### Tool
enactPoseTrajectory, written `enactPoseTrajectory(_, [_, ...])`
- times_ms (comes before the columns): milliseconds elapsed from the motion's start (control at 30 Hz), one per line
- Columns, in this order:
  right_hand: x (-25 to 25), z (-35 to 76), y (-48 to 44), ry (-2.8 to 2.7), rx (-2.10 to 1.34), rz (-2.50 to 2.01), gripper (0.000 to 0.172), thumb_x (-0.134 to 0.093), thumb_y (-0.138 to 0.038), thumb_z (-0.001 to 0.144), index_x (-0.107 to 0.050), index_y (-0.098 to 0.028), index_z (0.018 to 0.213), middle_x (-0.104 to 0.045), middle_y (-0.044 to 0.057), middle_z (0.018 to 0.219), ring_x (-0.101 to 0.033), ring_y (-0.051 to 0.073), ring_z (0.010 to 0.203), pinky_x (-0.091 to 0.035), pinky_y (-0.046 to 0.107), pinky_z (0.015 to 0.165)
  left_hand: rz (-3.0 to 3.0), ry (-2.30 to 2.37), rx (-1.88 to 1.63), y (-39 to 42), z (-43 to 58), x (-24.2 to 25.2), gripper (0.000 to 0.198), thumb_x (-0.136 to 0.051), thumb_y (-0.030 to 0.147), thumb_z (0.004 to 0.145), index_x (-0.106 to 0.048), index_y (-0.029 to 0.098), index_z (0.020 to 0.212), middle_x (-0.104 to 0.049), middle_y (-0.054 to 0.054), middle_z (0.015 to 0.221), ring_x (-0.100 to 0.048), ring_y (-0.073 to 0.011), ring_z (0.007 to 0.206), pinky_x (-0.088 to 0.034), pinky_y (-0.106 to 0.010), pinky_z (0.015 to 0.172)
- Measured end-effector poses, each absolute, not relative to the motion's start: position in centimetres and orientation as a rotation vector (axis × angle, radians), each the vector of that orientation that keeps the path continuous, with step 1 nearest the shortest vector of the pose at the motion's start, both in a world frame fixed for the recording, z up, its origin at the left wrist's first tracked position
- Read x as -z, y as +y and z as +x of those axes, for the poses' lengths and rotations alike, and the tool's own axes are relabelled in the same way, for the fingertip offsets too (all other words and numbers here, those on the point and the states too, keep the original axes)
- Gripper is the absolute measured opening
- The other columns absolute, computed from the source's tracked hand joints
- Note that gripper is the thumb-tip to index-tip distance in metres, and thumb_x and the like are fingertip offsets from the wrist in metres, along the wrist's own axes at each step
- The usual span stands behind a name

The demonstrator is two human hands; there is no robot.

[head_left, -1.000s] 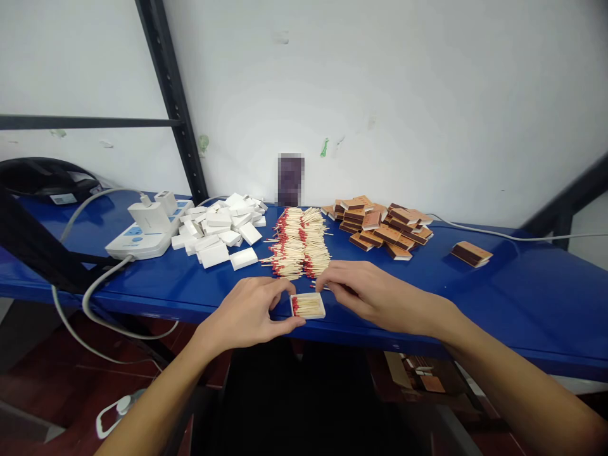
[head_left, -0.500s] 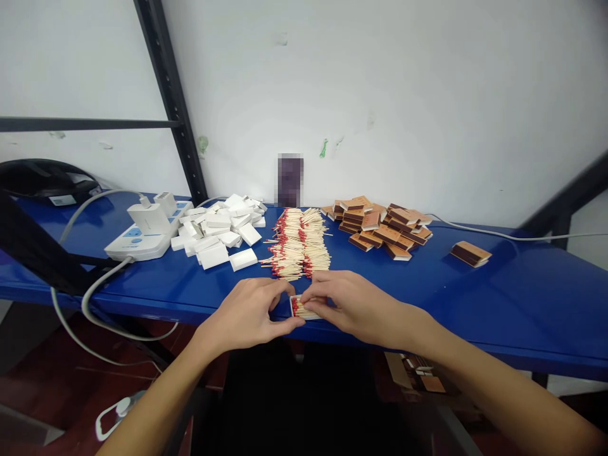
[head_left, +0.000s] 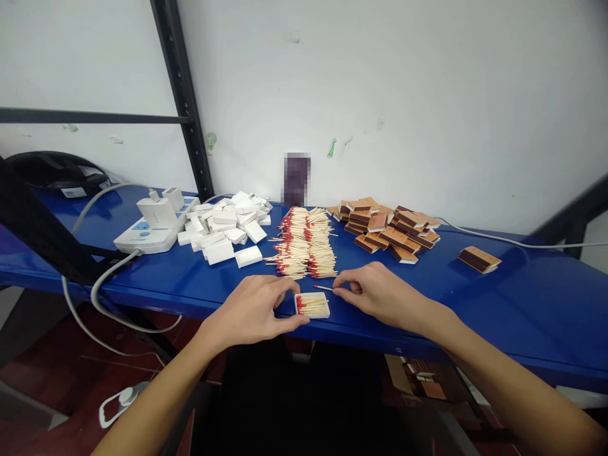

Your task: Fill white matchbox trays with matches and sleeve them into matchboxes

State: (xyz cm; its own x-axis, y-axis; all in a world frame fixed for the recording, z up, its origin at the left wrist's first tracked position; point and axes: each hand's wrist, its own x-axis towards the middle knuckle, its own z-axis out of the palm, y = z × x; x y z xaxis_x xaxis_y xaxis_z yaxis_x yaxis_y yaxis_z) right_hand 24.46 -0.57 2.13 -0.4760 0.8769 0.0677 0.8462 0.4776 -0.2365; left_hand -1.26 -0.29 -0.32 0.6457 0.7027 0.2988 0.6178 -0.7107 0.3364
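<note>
A white matchbox tray (head_left: 327, 310) lies at the front of the blue shelf, with red-tipped matches (head_left: 311, 305) in it, heads to the left. My left hand (head_left: 259, 310) grips the tray's left end between thumb and fingers. Just right of the tray, my right hand (head_left: 375, 292) pinches the plain end of a single match (head_left: 323, 288), its red head pointing left. Behind both hands lies a big heap of loose matches (head_left: 304, 244).
White trays (head_left: 225, 225) are piled at left, brown matchbox sleeves (head_left: 389, 231) at right. One brown matchbox (head_left: 479, 259) sits apart on the far right. A white power strip (head_left: 147, 237) with cables is at left beside a black upright (head_left: 185, 95). A box (head_left: 403, 373) stands below the shelf.
My right hand has drawn back rightward from the tray and now holds one match. The tray's contents show more fully. My left hand keeps its grip, and the view has shifted slightly.
</note>
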Motion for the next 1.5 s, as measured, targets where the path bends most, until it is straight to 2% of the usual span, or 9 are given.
enactPoseTrajectory(100, [-1.8, 24.1, -0.3, -2.525, -0.236, -1.461, 0.021, -0.049, -0.027, 0.094, -0.063, -0.019, 0.08, -0.057, 0.0, 0.065, -0.047, 0.013, 0.057, -0.03, 0.026, 0.056, 2.653, 1.07, -0.622, -0.3, -1.3, 0.3, 0.038, -0.054, 0.055, 0.091, -0.061, 0.021, 0.104, -0.049, 0.005, 0.064, -0.048, -0.0129, 0.059, -0.031, -0.025, 0.058])
enactPoseTrajectory(300, [-3.0, 23.9, -1.3, -2.402, -0.213, -1.386, 0.018, -0.042, -0.033, 0.099, -0.053, -0.021, 0.092, -0.045, -0.007, 0.055, -0.04, 0.012, 0.05, -0.026, 0.026, 0.053, 2.675, 1.105, -0.583, -0.2, -1.2, 0.4, 0.04, -0.046, 0.057, 0.095, -0.061, 0.021, 0.106, -0.052, 0.003, 0.065, -0.051, -0.0148, 0.061, -0.032, -0.026, 0.06])
enactPoseTrajectory(467, [-3.1, 23.1, -2.2, -2.623, -0.249, -1.286, 0.015, -0.045, -0.029, 0.098, -0.054, -0.022, 0.089, -0.051, -0.004, 0.063, -0.044, 0.013, 0.055, -0.024, 0.027, 0.055, 2.744, 1.157, -0.561, -0.3, -1.0, 0.5, 0.041, -0.049, 0.057, 0.093, -0.062, 0.021, 0.108, -0.055, 0.001, 0.067, -0.055, -0.018, 0.065, -0.034, -0.027, 0.063])
enactPoseTrajectory(633, [-2.5, 22.8, -2.0, -2.621, -0.327, -1.299, 0.02, -0.043, -0.035, 0.1, -0.057, -0.022, 0.095, -0.054, -0.002, 0.067, -0.046, 0.014, 0.059, -0.026, 0.027, 0.057, 2.737, 1.12, -0.578, -0.3, -1.1, 0.4, 0.038, -0.053, 0.056, 0.091, -0.061, 0.022, 0.105, -0.056, 0.001, 0.069, -0.056, -0.0173, 0.066, -0.033, -0.026, 0.06])
enactPoseTrajectory(900, [-3.2, 22.4, -1.6, -2.571, -0.456, -1.26, 0.021, -0.045, -0.034, 0.098, -0.06, -0.021, 0.091, -0.051, -0.005, 0.061, -0.044, 0.012, 0.056, -0.028, 0.025, 0.057, 2.734, 1.112, -0.577, -0.3, -1.1, 0.5, 0.037, -0.054, 0.055, 0.091, -0.061, 0.022, 0.106, -0.054, 0.002, 0.069, -0.053, -0.0166, 0.065, -0.031, -0.026, 0.059])
enactPoseTrajectory(1033, [-3.4, 23.6, -0.6, -2.461, -0.278, -1.381, 0.018, -0.046, -0.031, 0.097, -0.06, -0.02, 0.092, -0.048, -0.005, 0.059, -0.043, 0.012, 0.054, -0.027, 0.026, 0.056, 2.732, 1.111, -0.585, -0.3, -1.1, 0.5, 0.037, -0.057, 0.056, 0.088, -0.061, 0.022, 0.102, -0.053, 0.003, 0.067, -0.052, -0.0159, 0.064, -0.031, -0.026, 0.06])
enactPoseTrajectory(1167, [-2.8, 23.6, 0.1, -2.514, -0.17, -1.385, 0.014, -0.052, -0.026, 0.093, -0.063, -0.019, 0.091, -0.056, -0.001, 0.068, -0.048, 0.013, 0.06, -0.028, 0.026, 0.058, 2.751, 1.073, -0.565, -0.5, -1.3, 0.4, 0.035, -0.062, 0.056, 0.084, -0.063, 0.023, 0.095, -0.051, 0.004, 0.064, -0.051, -0.0151, 0.061, -0.032, -0.026, 0.059])
enactPoseTrajectory(1333, [-2.1, 21.0, 0.7, -2.636, -0.152, -1.282, 0.013, -0.053, -0.023, 0.093, -0.065, -0.021, 0.097, -0.067, 0.002, 0.083, -0.057, 0.015, 0.073, -0.031, 0.026, 0.062, 2.765, 1.135, -0.464, -1.2, -3.1, -0.3, 0.035, -0.061, 0.054, 0.085, -0.064, 0.023, 0.101, -0.05, 0.004, 0.06, -0.047, -0.0137, 0.054, -0.03, -0.026, 0.057])
enactPoseTrajectory(1500, [-2.5, 18.5, 1.6, -2.689, -0.082, -1.25, 0.013, -0.053, -0.024, 0.095, -0.065, -0.02, 0.097, -0.071, 0.005, 0.093, -0.062, 0.019, 0.085, -0.032, 0.027, 0.065, 2.7, 1.237, -0.358, -1.3, -5.6, -1.2, 0.036, -0.06, 0.053, 0.086, -0.064, 0.022, 0.103, -0.047, 0.006, 0.059, -0.047, -0.0127, 0.054, -0.03, -0.025, 0.057])
